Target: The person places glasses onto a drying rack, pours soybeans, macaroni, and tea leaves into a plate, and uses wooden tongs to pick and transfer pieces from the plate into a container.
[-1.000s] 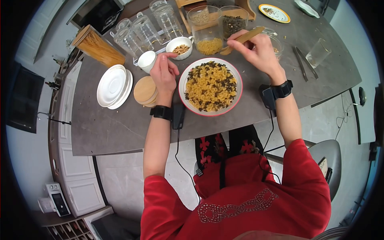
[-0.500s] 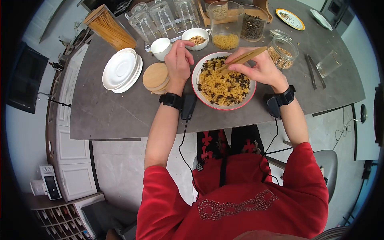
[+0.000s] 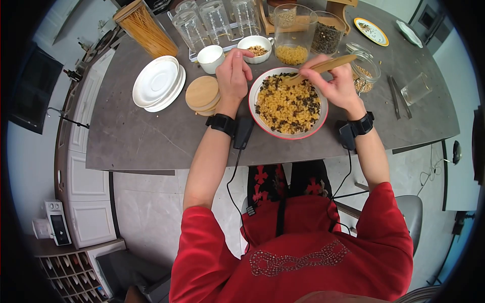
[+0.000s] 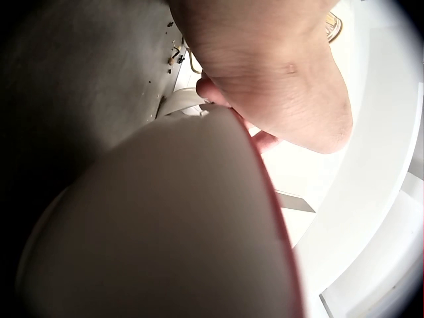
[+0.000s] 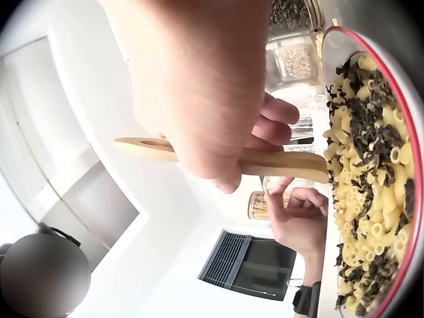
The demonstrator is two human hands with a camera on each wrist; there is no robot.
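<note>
Head view shows a round, red-rimmed bowl [image 3: 253, 96] between the relaxed, empty left hand [image 3: 234, 78] and right hand [image 3: 339, 88] gripping a wooden utensil [image 3: 333, 63].

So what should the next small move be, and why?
Probably pinch some pasta with the wooden tongs: the right hand holds their tips at mixed pasta and dark bits in the bowl, while the clear container beyond shows pasta alone.
</note>
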